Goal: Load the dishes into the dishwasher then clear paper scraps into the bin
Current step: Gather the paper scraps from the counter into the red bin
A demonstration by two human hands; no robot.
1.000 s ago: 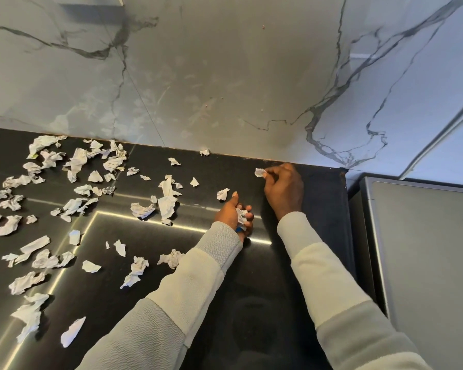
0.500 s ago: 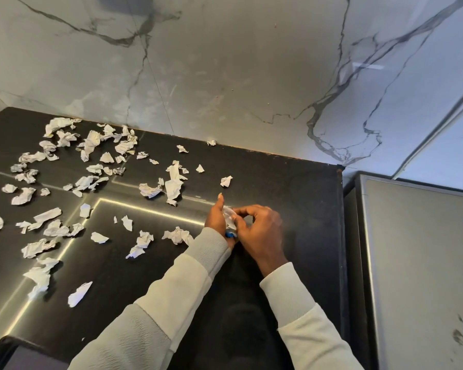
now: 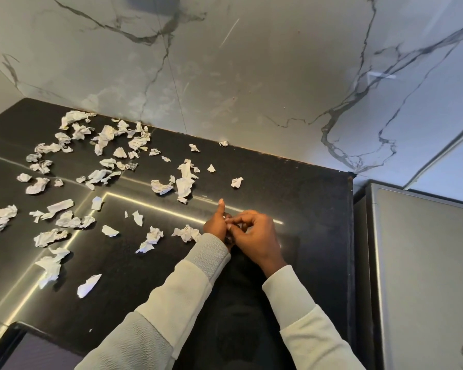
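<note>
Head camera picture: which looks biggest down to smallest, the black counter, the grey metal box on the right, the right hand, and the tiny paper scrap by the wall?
1. the black counter
2. the grey metal box
3. the right hand, though being nearer the camera makes it look bigger
4. the tiny paper scrap by the wall

Long cream sleeves, left sleeve (image 3: 182,292) ending in a ribbed, greyer cuff (image 3: 211,252), right sleeve (image 3: 300,313) plain at the wrist, crinkled textured knit higher up, left hand (image 3: 216,227) and right hand (image 3: 255,234) bare
</note>
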